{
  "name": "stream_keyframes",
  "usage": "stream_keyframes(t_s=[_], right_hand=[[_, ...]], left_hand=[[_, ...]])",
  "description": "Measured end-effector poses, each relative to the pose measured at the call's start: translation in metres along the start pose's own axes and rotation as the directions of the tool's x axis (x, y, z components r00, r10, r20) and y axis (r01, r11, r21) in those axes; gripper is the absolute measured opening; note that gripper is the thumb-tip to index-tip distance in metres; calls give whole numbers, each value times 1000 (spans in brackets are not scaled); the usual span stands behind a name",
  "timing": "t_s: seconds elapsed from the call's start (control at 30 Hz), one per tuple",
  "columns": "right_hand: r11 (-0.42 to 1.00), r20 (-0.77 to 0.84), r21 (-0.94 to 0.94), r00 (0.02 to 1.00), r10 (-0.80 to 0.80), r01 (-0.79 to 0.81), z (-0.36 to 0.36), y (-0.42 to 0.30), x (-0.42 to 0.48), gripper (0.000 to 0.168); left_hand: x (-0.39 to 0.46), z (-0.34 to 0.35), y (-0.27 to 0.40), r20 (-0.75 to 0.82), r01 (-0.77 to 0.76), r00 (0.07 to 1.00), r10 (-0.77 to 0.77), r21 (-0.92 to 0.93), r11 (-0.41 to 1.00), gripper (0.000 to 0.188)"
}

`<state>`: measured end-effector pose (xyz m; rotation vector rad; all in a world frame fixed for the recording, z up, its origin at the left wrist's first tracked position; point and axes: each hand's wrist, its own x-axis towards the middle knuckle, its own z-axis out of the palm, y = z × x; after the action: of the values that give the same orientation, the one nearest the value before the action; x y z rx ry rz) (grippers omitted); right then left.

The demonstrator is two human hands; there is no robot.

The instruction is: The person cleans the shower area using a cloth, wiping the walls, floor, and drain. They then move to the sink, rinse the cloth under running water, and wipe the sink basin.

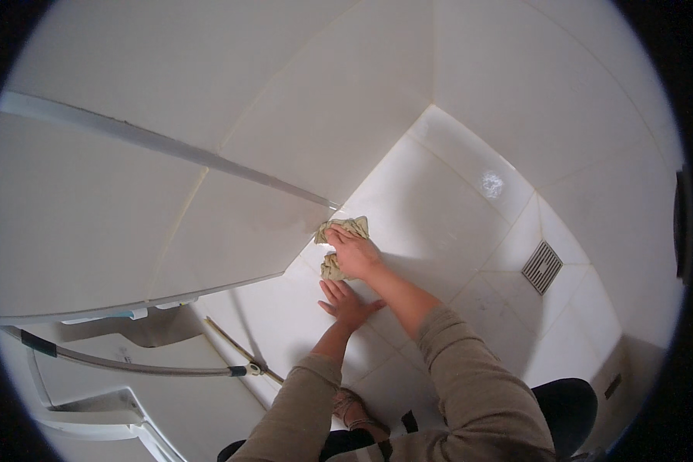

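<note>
My right hand (353,253) presses a crumpled beige-green cloth (355,226) on the white tiled floor (427,231), at the foot of the tiled wall. Part of the cloth bunches out below the palm. Just below it, my left hand (346,305) rests on the floor with spread fingers and holds nothing. Its fingertips are close to the lower bunch of the cloth; whether they touch it I cannot tell.
A square metal floor drain (542,267) lies to the right. At the lower left are a hose (144,365) with dark end sleeves and a white moulded unit (167,375). Tiled walls (323,115) meet in a corner above. A sandalled foot (355,407) is near the bottom.
</note>
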<state>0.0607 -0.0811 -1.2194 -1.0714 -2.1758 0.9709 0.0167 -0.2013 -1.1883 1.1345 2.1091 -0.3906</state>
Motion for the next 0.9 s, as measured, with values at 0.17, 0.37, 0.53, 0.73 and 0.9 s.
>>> stream_keyframes(t_s=[0.17,0.37,0.53,0.73,0.9], right_hand=[[822,-218,330,809,545,-465,11,-25,21,27],[604,-404,646,463,789,-466,35,-24,59,14],[529,-326,758,481,814,-382,33,-48,64,16],[655,-441,631,501,744,-416,30,-50,54,19],[584,-392,736,488,780,-342,40,-41,63,20]], left_hand=[[27,39,-30,-137,-53,988,66,96,994,129],[26,41,-29,-114,-88,989,96,72,994,122],[26,49,-37,-175,-111,977,118,48,993,120],[27,47,-34,-159,-81,983,88,53,995,116],[23,42,-29,-157,-19,987,33,92,996,122]])
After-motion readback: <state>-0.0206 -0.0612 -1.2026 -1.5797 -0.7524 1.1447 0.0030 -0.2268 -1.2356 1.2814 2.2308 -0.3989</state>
